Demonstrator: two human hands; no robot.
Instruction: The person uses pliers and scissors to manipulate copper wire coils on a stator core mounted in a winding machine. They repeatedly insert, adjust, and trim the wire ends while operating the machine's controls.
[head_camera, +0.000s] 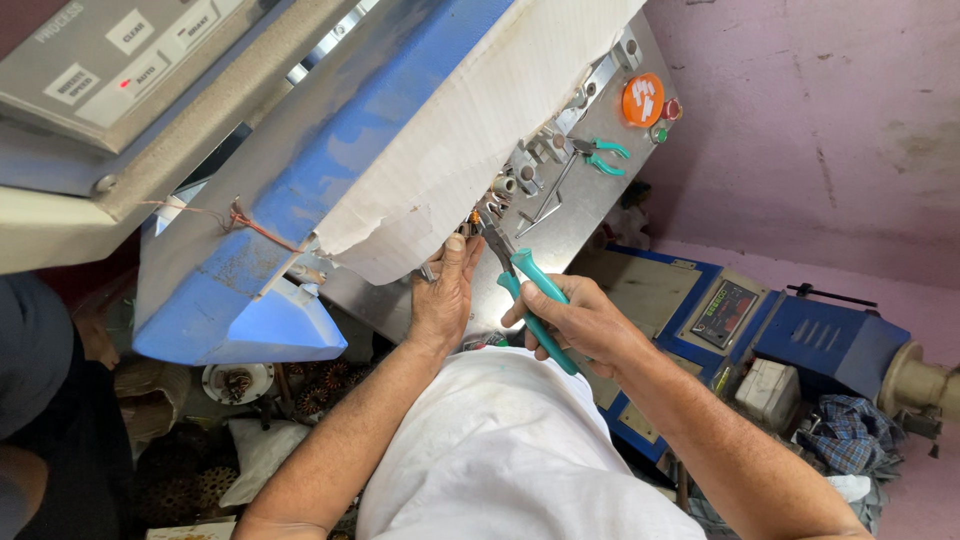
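I see my right hand clamped around the green handles of the pliers, whose nose points at small parts on the grey metal plate. My left hand lies flat on that plate with its fingers together, just under the torn cardboard sheet. At the plate's far end sits a round orange label, with a second green-handled pair of pliers just below it. A grey panel of white rectangular labels lies well left of the plate.
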